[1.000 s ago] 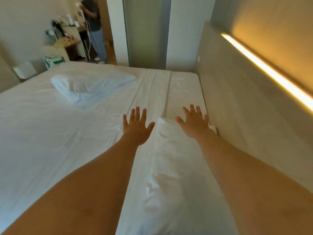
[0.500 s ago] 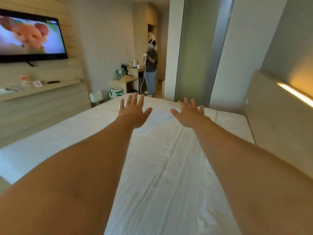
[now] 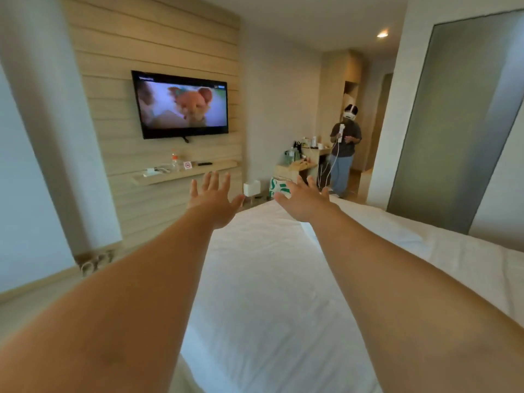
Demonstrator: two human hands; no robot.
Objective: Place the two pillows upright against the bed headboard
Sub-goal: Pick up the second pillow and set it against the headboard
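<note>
Neither pillow can be made out on the white bed (image 3: 269,293). Above the sheet both arms stretch forward: the left hand (image 3: 214,198) and the right hand (image 3: 304,201) are spread wide, fingers apart, holding nothing. Beyond them a television (image 3: 181,104) hangs on the panelled wall, and a person (image 3: 344,153) stands by a desk

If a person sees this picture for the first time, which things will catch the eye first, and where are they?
Two bare arms stretch forward over the white bed, the left hand and right hand open and empty. On the wood-panelled wall to the left hangs a television showing a cartoon. At the far right a person wearing a white headset stands by a cluttered desk.
</note>
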